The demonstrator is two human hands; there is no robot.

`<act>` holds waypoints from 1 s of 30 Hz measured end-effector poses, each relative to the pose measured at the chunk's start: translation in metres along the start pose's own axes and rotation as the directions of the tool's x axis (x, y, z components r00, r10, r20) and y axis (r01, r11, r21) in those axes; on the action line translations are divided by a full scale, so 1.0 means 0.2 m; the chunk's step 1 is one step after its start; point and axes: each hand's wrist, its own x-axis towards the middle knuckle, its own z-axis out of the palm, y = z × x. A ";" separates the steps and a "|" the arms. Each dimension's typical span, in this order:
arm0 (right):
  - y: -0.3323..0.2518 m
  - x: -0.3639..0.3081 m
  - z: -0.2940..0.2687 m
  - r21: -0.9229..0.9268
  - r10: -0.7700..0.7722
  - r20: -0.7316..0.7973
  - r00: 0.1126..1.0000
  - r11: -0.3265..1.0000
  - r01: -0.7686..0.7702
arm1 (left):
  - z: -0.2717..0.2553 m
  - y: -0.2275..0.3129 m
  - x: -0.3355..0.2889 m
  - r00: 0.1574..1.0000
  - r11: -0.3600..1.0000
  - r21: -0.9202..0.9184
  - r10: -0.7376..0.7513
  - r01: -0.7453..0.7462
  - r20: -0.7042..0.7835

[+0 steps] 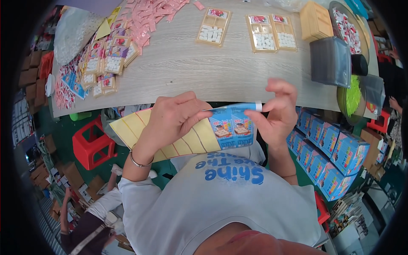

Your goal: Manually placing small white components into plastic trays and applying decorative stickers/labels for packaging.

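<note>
Both hands have the flat blue and yellow carton sheet [204,134] up at chest height, just off the counter [191,72]: left hand [172,121] clamped over the yellow end, right hand [276,112] pinching the blue end, top fingers spread loose. That light pinch looks like the weak spot, so I'd guess the sheet could slip or crease crooked.

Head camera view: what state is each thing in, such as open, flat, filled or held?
Flat box blank: unfolded, held in both hands.
Left hand: fingers gripping the blank's top edge.
Right hand: pinching the blank's right end.
Plastic trays: lying open, partly filled with white pieces.
Blue boxes: folded up, stacked in rows.
Table: bearing trays and packets.
</note>
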 end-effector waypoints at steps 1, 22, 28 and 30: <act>0.00 -0.01 -0.01 -0.003 0.003 -0.002 1.000 1.000 -0.003 | 0.00 -0.01 0.01 0.999 0.999 -0.024 -0.026 0.027 0.036; 0.47 -0.07 -0.01 -0.071 0.717 0.296 0.631 0.675 -0.734 | 0.22 -0.43 0.25 0.971 0.978 -0.077 -0.180 0.194 0.158; 0.51 0.05 0.16 -0.487 0.173 0.368 0.913 0.873 0.031 | 0.42 -0.57 0.28 0.955 0.953 0.065 -0.297 0.296 0.016; 0.54 0.07 0.21 -0.428 0.108 0.509 0.854 0.892 0.143 | 0.44 -0.56 0.30 0.946 0.944 0.061 -0.325 0.325 -0.019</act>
